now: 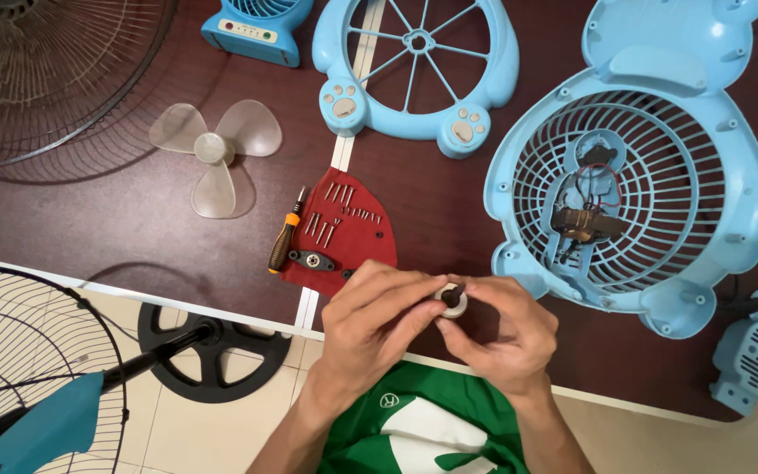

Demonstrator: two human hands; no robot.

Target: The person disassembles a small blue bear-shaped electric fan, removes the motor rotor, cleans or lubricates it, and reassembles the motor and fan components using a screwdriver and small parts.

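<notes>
Motor part (452, 299), small, round, pale with a dark hub, pinched at the table's near edge between left hand (370, 320) and right hand (500, 329), both closed narrowly on it; best kept low over the tabletop (449, 211), clear of loose screws (335, 215).

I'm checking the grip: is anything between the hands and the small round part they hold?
Nothing visible. The left hand and right hand pinch the small round part directly with bare fingertips, above the table edge.
</notes>
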